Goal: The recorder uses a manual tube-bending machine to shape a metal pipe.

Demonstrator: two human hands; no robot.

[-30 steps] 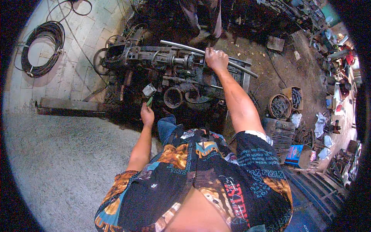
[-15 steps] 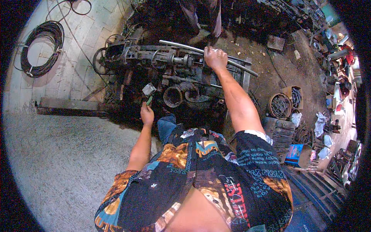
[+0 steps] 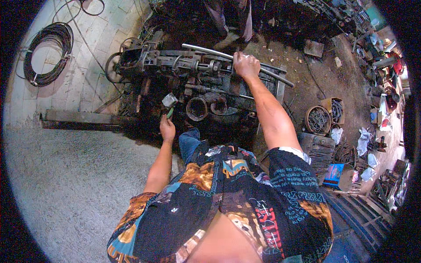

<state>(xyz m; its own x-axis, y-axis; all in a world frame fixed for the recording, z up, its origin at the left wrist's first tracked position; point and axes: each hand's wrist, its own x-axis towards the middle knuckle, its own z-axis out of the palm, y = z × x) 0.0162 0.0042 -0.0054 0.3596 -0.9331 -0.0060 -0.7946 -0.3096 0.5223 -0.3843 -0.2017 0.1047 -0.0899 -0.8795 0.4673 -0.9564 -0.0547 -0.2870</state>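
My right hand [image 3: 246,65] is closed over a long, smooth metal rod [image 3: 278,76] that lies slantwise across the far side of a dark, greasy machine [image 3: 166,62]. The rod sticks out on both sides of my fist. Lower and to the left, my left hand [image 3: 167,128] grips the green handle of a small tool with a flat, pale grey head [image 3: 169,100]; its exact kind is unclear. That head points away from me, left of a round, rusty pipe opening [image 3: 196,109] on the machine's near side.
A person's legs [image 3: 245,22] stand beyond the machine. Coiled black cable [image 3: 47,55] lies on the tiles at far left. A low metal beam [image 3: 79,120] juts leftward. To the right are a round basket of metal pieces [image 3: 318,119], a cardboard box [image 3: 337,109] and a blue box [image 3: 335,176].
Almost nothing differs. The right hand and the rod sit very slightly farther right, and the tool in the left hand has barely shifted.
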